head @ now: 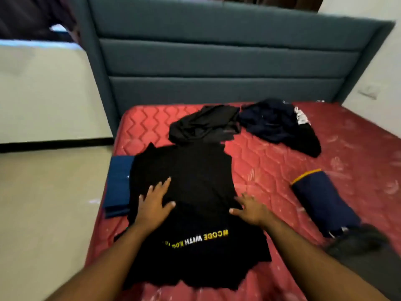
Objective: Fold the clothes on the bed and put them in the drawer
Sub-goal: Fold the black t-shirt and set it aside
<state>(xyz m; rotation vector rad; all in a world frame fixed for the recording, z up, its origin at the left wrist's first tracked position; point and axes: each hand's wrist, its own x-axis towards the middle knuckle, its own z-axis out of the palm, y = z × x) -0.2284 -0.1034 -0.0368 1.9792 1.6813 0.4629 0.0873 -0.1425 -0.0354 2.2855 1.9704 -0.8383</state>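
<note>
A black T-shirt (pixel 195 174) with yellow and white lettering lies spread on the red mattress (pixel 271 166) in front of me. My left hand (pixel 155 203) presses flat on its middle, fingers straight and spread. My right hand (pixel 251 208) rests flat on the shirt's right edge, fingers also straight. Beyond the shirt lie a crumpled black garment (pixel 206 124) and a crumpled navy garment (pixel 273 122). A folded blue garment (pixel 118 185) sits at the mattress's left edge, partly under the shirt. A folded navy piece with a yellow band (pixel 321 200) lies at the right.
A teal padded headboard (pixel 217 68) stands behind the mattress. Pale floor (pixel 47 203) lies to the left of the bed. A white wall (pixel 382 83) is at the right. A dark grey cloth (pixel 364 246) shows at the lower right. No drawer is in view.
</note>
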